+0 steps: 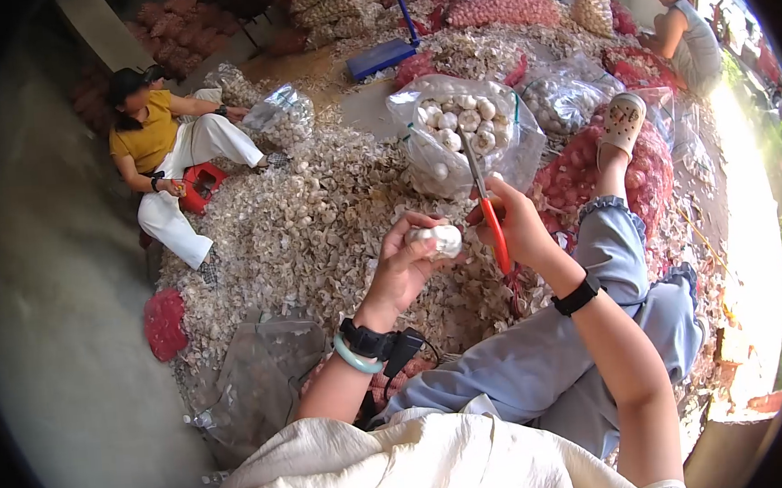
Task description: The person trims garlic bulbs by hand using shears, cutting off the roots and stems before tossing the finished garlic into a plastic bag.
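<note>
A white garlic bulb (446, 240) is held between the thumb and fingers of my left hand (401, 260). My right hand (518, 220) grips scissors (496, 235) by their orange handles, the metal blades pointing up and away from me. The blades overlap a clear plastic bag (417, 156) of cleaned garlic bulbs (455, 122) in this view. Beneath both hands spreads a thick layer of dry garlic skins (317, 222).
A person in a yellow top (161, 133) sits at the left beside another clear bag (280, 116). Another person (687, 37) sits far right. A red mesh sack (649, 171) of garlic lies under my outstretched foot. Behind stand a blue scale (382, 57) and stacked sacks (333, 3).
</note>
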Demonstrator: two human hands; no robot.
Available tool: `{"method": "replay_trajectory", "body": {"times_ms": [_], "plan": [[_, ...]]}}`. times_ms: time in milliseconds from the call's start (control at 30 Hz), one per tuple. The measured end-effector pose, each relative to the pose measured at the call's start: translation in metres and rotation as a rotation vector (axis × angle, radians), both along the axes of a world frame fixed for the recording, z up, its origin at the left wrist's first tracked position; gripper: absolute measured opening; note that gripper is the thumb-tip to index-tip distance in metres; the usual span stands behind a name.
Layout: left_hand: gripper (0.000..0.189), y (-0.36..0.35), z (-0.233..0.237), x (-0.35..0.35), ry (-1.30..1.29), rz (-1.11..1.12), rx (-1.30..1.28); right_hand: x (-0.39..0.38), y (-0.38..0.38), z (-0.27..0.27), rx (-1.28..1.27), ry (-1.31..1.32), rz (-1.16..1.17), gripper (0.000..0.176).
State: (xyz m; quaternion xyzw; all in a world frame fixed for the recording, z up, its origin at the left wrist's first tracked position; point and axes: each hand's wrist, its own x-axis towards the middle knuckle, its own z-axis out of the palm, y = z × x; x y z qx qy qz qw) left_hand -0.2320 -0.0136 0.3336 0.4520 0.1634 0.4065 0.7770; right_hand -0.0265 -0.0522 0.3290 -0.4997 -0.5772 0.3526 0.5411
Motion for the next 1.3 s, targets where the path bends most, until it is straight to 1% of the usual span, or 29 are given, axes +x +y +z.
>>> {"method": "replay_trajectory", "body": {"times_ms": [67, 100, 133, 167, 200, 233, 300, 367, 400, 467, 500, 567, 600, 667, 733, 800, 867, 900, 967, 1000, 1067, 1167, 1233, 1267, 1300], "plan": [[0.018, 0.004, -0.008, -0.001, -0.047, 0.041, -0.046, -0.002, 0.001, -0.002, 0.047, -0.035, 0.008, 0.051], [0.017, 0.005, -0.009, -0.002, -0.052, 0.05, -0.033, -0.003, 0.002, -0.003, 0.073, -0.01, 0.041, 0.048], [0.016, 0.006, -0.008, -0.002, -0.056, 0.058, -0.02, -0.004, 0.001, -0.001, 0.053, 0.0, 0.025, 0.048], [0.015, 0.005, -0.006, -0.001, -0.048, 0.067, -0.016, -0.005, -0.001, 0.003, 0.043, 0.005, 0.066, 0.048], [0.016, 0.005, -0.005, 0.0, -0.076, 0.055, -0.032, -0.006, -0.002, 0.005, 0.038, 0.008, 0.109, 0.048], [0.019, 0.007, -0.008, -0.001, -0.094, 0.059, -0.048, -0.008, 0.0, 0.001, 0.09, 0.005, 0.1, 0.05], [0.021, 0.008, -0.01, 0.001, -0.105, 0.055, -0.068, -0.009, -0.003, 0.003, 0.057, -0.011, 0.079, 0.051], [0.029, 0.006, -0.008, 0.003, -0.122, 0.09, -0.078, -0.01, -0.006, 0.008, 0.026, -0.04, 0.07, 0.055], [0.029, 0.006, -0.009, 0.004, -0.119, 0.086, -0.083, -0.011, -0.005, 0.007, 0.021, -0.037, 0.066, 0.055], [0.036, 0.007, -0.01, 0.006, -0.117, 0.081, -0.044, -0.012, -0.004, 0.003, 0.098, 0.092, 0.116, 0.058], [0.036, 0.005, -0.011, 0.007, -0.115, 0.077, -0.048, -0.012, -0.002, 0.002, 0.104, 0.069, 0.103, 0.063], [0.038, 0.003, -0.012, 0.01, -0.073, 0.105, 0.009, -0.014, -0.002, -0.001, 0.114, 0.029, 0.073, 0.066], [0.038, 0.002, -0.014, 0.011, -0.071, 0.099, 0.006, -0.014, -0.002, -0.002, 0.126, -0.013, 0.047, 0.068], [0.038, 0.001, -0.019, 0.011, -0.074, 0.12, -0.009, -0.014, -0.003, -0.003, 0.13, -0.013, 0.049, 0.07], [0.036, 0.001, -0.02, 0.013, -0.059, 0.108, -0.004, -0.013, -0.007, 0.003, 0.086, -0.068, 0.075, 0.058], [0.033, 0.0, -0.019, 0.013, -0.043, 0.096, 0.003, -0.013, -0.01, 0.006, 0.049, -0.086, 0.042, 0.058], [0.024, -0.003, -0.012, 0.013, 0.136, 0.061, -0.032, -0.013, -0.01, 0.005, 0.012, -0.104, 0.013, 0.057], [0.024, -0.004, -0.012, 0.013, 0.137, 0.06, -0.033, -0.013, -0.009, 0.005, 0.031, -0.103, 0.011, 0.056], [0.015, -0.005, -0.012, 0.015, 0.235, 0.149, -0.037, -0.014, -0.009, 0.003, 0.05, -0.102, 0.011, 0.055], [0.015, -0.003, -0.017, 0.015, 0.235, 0.15, -0.039, -0.016, -0.01, 0.004, 0.087, -0.097, 0.008, 0.054], [0.008, 0.006, -0.037, 0.014, 0.211, 0.11, 0.004, -0.019, -0.009, 0.003, 0.122, -0.091, 0.007, 0.053], [0.008, 0.003, -0.047, 0.018, 0.216, 0.164, -0.029, -0.021, -0.007, -0.002, 0.173, -0.139, -0.01, 0.052], [0.01, 0.002, -0.045, 0.023, 0.217, 0.204, -0.065, -0.021, -0.008, -0.001, 0.177, -0.165, -0.115, 0.042], [0.011, 0.002, -0.045, 0.025, 0.216, 0.245, -0.097, -0.02, -0.007, -0.001, 0.175, -0.165, -0.114, 0.042], [0.011, 0.003, -0.046, 0.024, 0.216, 0.246, -0.099, -0.018, -0.006, -0.002, 0.118, -0.192, -0.154, 0.043]]}}
